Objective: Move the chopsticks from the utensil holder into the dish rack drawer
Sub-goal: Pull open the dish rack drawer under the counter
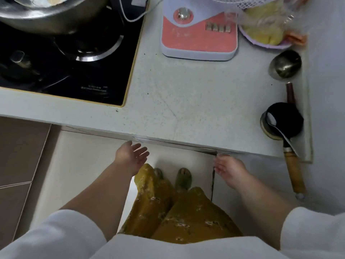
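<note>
Both hands, left (131,156) and right (228,168), hang released below the bench (186,101); chopsticks unseen, likely light, stiff, best pinched mid-length.

Home kitchen: gas hob (78,58), steel pot (50,14), ladles on worktop (186,101).

Left hand (131,156), right hand (228,168): empty, fingers spread.

**What the view leaves out**

At eleven o'clock the steel pot (50,14) is cut by the top edge. At one o'clock the fan base (199,34) loses its head. Right hand (229,168) at four o'clock is blurred; its fingers are indistinct.
</note>
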